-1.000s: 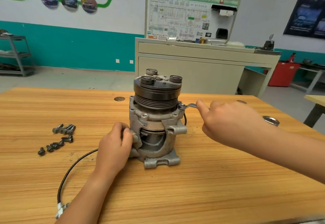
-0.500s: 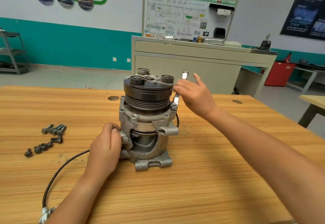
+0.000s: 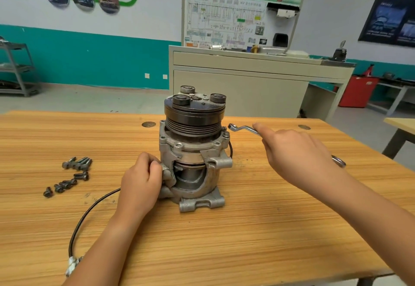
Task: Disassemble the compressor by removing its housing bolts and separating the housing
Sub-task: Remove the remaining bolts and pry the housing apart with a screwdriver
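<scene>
Head view: left hand gripping the compressor, right hand gripping a wrench.
Left fingers curled tight against the compressor's lower left wall; right fingers wrapped round the wrench shank, its ring end just right of the compressor's upper flange, contact unclear. Compressor upright, pulley uppermost, mid surface. Loose bolts lie well left of it; black cable curves from its left side toward the near edge.

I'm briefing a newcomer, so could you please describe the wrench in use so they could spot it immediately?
Start at the compressor standing on the wooden table. Just right of its black pulley, the right hand grips a slim silver wrench. Unlike the dark loose bolts lying far left, it is bright, cranked and ring-ended.
</scene>
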`<state>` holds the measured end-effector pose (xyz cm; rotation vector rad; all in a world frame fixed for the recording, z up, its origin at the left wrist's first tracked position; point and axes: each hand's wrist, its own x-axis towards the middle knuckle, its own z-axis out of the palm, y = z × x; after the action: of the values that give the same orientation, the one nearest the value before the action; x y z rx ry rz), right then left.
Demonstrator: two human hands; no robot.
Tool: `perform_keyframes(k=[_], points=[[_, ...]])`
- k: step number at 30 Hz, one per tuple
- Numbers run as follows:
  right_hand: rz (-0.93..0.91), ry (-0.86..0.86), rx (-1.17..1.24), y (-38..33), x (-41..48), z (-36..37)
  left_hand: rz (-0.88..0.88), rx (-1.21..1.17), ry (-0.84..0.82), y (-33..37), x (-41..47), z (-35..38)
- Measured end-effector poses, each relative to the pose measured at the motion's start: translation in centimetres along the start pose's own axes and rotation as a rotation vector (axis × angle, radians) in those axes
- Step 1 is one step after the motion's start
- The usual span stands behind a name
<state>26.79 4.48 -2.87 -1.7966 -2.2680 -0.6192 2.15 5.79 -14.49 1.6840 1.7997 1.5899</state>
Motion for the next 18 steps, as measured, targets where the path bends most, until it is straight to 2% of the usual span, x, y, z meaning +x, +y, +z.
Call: perform_keyframes(k=[10,14,18], points=[[-0.071,-0.155,-0.287,-3.1,-0.4,-3.8,-0.002,-0.003,-0.012,0.1,0.4,-0.4],[-0.084,-0.268,-0.285,-4.7,0.0,-3.6,0.008,-0.002,-0.011,0.2,0.2,-0.5],[-0.102,-0.282,-0.316,-5.1,0.2,-3.2,0.006,-0.013,-0.014,0.2,0.1,-0.5]])
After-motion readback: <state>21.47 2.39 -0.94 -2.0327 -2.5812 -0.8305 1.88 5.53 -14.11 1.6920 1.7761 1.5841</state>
